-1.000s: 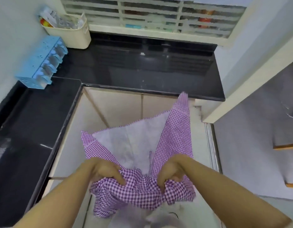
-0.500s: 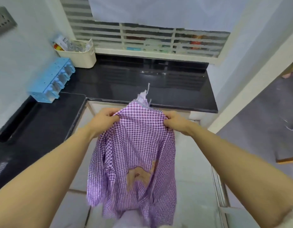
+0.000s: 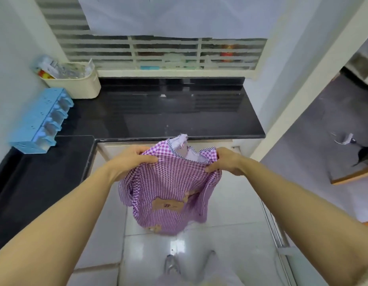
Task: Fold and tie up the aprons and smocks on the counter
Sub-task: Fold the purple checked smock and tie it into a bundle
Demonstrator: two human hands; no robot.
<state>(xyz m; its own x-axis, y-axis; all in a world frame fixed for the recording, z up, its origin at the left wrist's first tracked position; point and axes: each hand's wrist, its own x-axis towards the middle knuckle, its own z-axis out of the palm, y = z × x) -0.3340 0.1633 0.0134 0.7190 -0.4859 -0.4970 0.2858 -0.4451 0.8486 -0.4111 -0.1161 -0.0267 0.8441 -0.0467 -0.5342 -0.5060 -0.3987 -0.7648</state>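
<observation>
L hand [image 3: 133, 159]: fingers [image 3: 146, 158] curled & clamped on the smock [image 3: 170, 190] at its left shoulder. R hand [image 3: 225, 162]: fingers [image 3: 212, 169] pinch the right shoulder the same way. Smock hangs in the air betw. the two hands, over the floor [image 3: 230, 240], just near of the counter [image 3: 168, 114] edge, not touching it.

Handling, as a guess: v. light, thin woven cloth, fully limp. It drapes & bunches at once, so it prob. won't keep a fold unless laid flat. Not slippery, not fragile; a firm pinch is enough. Best hold is prob. where the hands are, at the shoulders either side of the collar [image 3: 180, 150], so the body falls straight. Counter top is the obvious flat spot for folding.

Materials: purple-white gingham, small checks, white inside showing at the neck, dark striped trim on the collar. Tan patches [image 3: 165, 205] on the body, shape unclear. Hem rumpled, sides curl in. Counter is black polished stone, glossy, L-shaped. Far left on it, a cream plastic basket [image 3: 80, 85]; nearer, a blue plastic rack [image 3: 40, 120] against the left wall. Floor is pale glossy tile.
</observation>
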